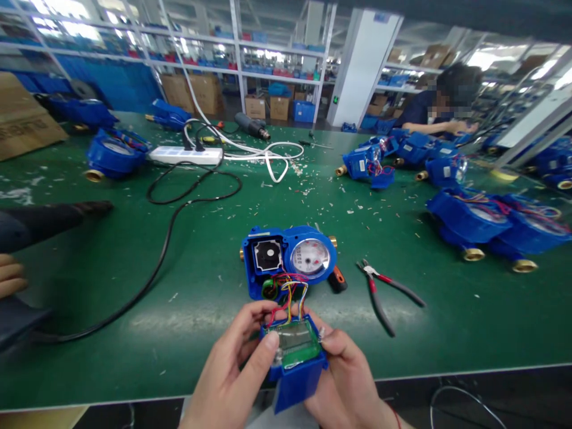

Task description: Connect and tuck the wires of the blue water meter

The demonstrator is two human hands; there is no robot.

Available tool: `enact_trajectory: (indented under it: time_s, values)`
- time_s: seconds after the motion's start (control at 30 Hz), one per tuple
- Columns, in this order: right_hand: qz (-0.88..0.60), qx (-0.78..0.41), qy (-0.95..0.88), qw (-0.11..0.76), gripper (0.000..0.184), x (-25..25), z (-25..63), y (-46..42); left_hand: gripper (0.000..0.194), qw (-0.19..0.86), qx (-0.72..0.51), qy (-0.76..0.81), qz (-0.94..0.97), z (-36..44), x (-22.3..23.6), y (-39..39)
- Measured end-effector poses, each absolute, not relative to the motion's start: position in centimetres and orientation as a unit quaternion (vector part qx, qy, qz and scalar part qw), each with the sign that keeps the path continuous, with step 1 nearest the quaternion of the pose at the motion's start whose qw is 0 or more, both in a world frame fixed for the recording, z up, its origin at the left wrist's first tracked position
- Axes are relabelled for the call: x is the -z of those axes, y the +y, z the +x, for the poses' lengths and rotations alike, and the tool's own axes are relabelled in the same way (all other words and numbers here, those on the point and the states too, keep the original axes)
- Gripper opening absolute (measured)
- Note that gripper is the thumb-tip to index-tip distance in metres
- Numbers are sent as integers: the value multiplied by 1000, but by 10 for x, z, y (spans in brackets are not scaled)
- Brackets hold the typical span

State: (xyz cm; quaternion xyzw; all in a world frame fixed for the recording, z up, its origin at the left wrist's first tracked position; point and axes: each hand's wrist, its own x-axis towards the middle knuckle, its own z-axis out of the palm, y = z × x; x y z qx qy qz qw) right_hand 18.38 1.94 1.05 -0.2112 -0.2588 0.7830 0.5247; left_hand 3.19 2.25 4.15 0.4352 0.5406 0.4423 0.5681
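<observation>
My left hand (235,366) grips the left side of a blue plastic cover (298,387), its thumb on the edge of a green circuit board (300,356) with a display. The right side is held by my right hand (348,369), whose thumb and finger pinch near a small shiny bit at the corner. Red, yellow and white wires (292,292) run from the board to a blue water meter (250,280) just beyond. That meter lies with its housing uncovered and its round dial (311,260) facing up.
Cutting pliers (370,271) lie right of the meter, near an orange-black handle (338,279). At left, another person's hand (11,275) is by a heat gun (40,223) with a black cord. A power strip (185,156), another heat gun (252,126) and more meters (469,217) are farther off.
</observation>
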Motion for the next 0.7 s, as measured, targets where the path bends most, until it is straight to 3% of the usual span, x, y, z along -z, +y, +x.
enact_trajectory:
  time_s: [0.13, 0.5, 0.6, 0.7]
  values:
    - [-207, -783, -292, 510, 41, -13, 187, 20, 35, 567, -405, 548, 462, 27, -42, 34]
    - [-245, -733, -359, 524, 42, -30, 201, 27, 26, 607, -460, 524, 380, 37, -37, 45]
    - [-247, -729, -373, 518, 40, -20, 203, 22, 32, 566, -431, 548, 440, 33, -37, 43]
    - [-305, -635, -475, 528, 45, -7, 204, 13, 44, 589, -400, 550, 436, 32, -41, 39]
